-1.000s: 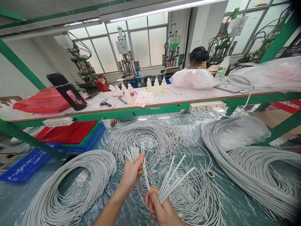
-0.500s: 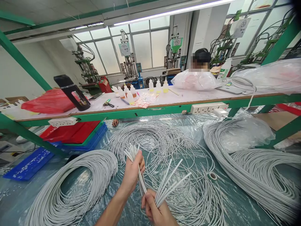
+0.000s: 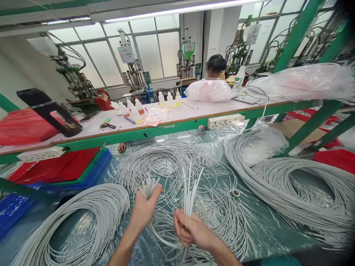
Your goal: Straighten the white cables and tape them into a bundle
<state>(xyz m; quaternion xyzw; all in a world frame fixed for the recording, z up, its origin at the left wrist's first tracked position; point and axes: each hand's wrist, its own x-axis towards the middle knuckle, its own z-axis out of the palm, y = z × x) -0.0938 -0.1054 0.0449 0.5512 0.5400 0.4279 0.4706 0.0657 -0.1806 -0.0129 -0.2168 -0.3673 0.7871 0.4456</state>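
My left hand (image 3: 144,208) is closed round a bunch of thin white cables, whose ends (image 3: 149,186) fan out blurred above the thumb. To its right, my right hand (image 3: 191,231) grips another bunch of white cables (image 3: 189,192), their ends pointing up and slightly spread. The hands are apart, with cable curving below and between them. Under and beyond them spreads a loose tangle of the same cable (image 3: 163,149) on the plastic-covered table (image 3: 219,138). Nearest the left forearm lies a thick cable coil (image 3: 113,201).
More coiled cable (image 3: 277,192) covers the right side, near a small tape roll (image 3: 236,193). A green-edged shelf (image 3: 172,127) crosses ahead, carrying a black bottle (image 3: 52,114), small dropper bottles (image 3: 170,99) and a power strip (image 3: 224,120). Red and blue trays (image 3: 91,173) stand left. Another person (image 3: 216,68) sits beyond the shelf.
The view has turned right, so the scene sits further left. My hands have separated, and the bunch in my right hand has swung from leaning right to nearly upright.
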